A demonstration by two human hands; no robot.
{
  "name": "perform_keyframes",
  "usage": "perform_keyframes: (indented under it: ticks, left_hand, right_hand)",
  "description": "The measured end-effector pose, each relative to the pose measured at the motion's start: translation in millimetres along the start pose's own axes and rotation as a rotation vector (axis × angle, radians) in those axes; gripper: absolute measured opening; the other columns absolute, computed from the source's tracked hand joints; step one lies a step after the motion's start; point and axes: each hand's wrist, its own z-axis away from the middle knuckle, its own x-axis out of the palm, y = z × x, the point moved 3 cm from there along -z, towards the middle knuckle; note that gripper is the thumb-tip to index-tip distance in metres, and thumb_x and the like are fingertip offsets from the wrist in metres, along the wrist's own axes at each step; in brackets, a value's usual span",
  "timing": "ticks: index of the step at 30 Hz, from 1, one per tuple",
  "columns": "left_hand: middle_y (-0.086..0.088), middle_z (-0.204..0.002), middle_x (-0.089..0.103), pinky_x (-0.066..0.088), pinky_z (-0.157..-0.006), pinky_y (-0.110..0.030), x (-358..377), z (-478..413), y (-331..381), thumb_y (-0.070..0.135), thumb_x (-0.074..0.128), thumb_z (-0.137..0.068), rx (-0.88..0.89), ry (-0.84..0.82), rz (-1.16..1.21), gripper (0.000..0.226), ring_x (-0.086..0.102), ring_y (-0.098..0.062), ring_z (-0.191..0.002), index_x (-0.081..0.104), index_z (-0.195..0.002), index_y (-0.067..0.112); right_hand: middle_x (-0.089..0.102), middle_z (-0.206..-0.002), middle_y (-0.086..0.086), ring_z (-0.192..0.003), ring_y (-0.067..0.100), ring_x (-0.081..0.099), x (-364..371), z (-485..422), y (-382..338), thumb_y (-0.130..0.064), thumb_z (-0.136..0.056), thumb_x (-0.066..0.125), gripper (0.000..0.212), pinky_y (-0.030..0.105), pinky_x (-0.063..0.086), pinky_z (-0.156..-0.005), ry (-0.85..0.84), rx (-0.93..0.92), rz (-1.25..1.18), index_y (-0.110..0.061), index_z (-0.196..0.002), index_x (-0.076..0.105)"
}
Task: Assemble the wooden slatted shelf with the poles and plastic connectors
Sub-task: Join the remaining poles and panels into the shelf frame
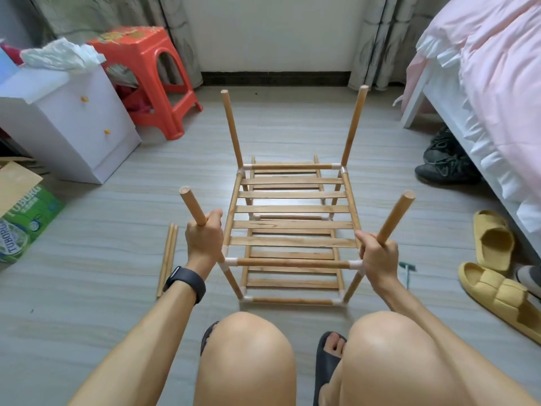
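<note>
Both hands grip upright poles of the slatted shelf [292,224], which stands on the grey floor [380,136] before the knees: left hand [205,238] curls round the near-left pole [193,205], right hand [377,256] round the near-right pole [395,218]. Spare poles [167,259] lie just left.

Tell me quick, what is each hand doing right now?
Left hand: closed, gripping the near-left upright round wooden pole.
Right hand: closed, gripping the near-right upright round wooden pole.
</note>
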Motion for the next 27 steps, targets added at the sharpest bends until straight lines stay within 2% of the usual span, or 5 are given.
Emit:
perform_keyframes:
  ticks: [5,8,11,20,27]
  left_hand:
    - [-0.002,-0.076,0.072,0.054,-0.090,-0.051,-32,-18,12,0.051,0.049,-0.095,-0.088,-0.064,-0.288,0.041,0.068,-0.030,-0.087,0.063,-0.073,0.019]
    - [-0.012,-0.139,0.056,0.041,-0.107,-0.052,-42,-8,42,0.062,0.042,-0.099,-0.361,-0.512,-0.695,0.059,0.051,-0.038,-0.130,0.054,-0.134,0.016]
    - [-0.012,-0.147,0.051,0.042,-0.105,-0.053,-47,6,61,0.064,0.044,-0.097,-0.576,-0.900,-1.104,0.073,0.053,-0.036,-0.131,0.044,-0.148,0.013]
    - [-0.005,-0.148,0.046,0.044,-0.107,-0.048,106,16,70,0.051,0.044,-0.101,0.395,-0.754,-1.153,0.053,0.046,-0.026,-0.132,0.043,-0.147,0.026]
    - [0.004,-0.167,-0.015,-0.005,-0.122,-0.060,191,23,-12,0.065,0.017,-0.101,0.445,-0.812,-1.247,0.061,-0.013,-0.025,-0.154,0.001,-0.157,0.048]
  right_hand:
    - [0.038,-0.055,0.010,-0.056,0.019,0.038,32,-4,-9,-0.017,-0.092,0.062,0.038,0.034,0.033,-0.059,-0.113,0.012,0.022,-0.005,-0.058,0.050]
    - [0.039,-0.056,0.010,-0.057,0.020,0.039,38,-11,-9,-0.021,-0.092,0.061,0.037,0.035,0.034,-0.060,-0.137,0.010,0.042,-0.006,-0.059,0.051]
    - [0.040,-0.054,0.007,-0.055,0.020,0.040,40,-18,-8,-0.028,-0.091,0.060,0.040,0.038,0.036,-0.061,-0.168,-0.007,0.089,-0.009,-0.058,0.049]
    - [0.052,-0.107,-0.013,-0.103,0.011,0.049,5,4,40,-0.024,-0.077,0.085,0.044,0.029,0.040,-0.090,-0.277,-0.382,0.502,-0.034,-0.105,0.054]
    - [0.026,-0.159,0.004,-0.145,0.025,0.028,-48,-18,171,-0.042,-0.090,0.062,0.072,0.040,0.030,-0.116,-0.395,0.213,0.930,-0.020,-0.151,0.032]
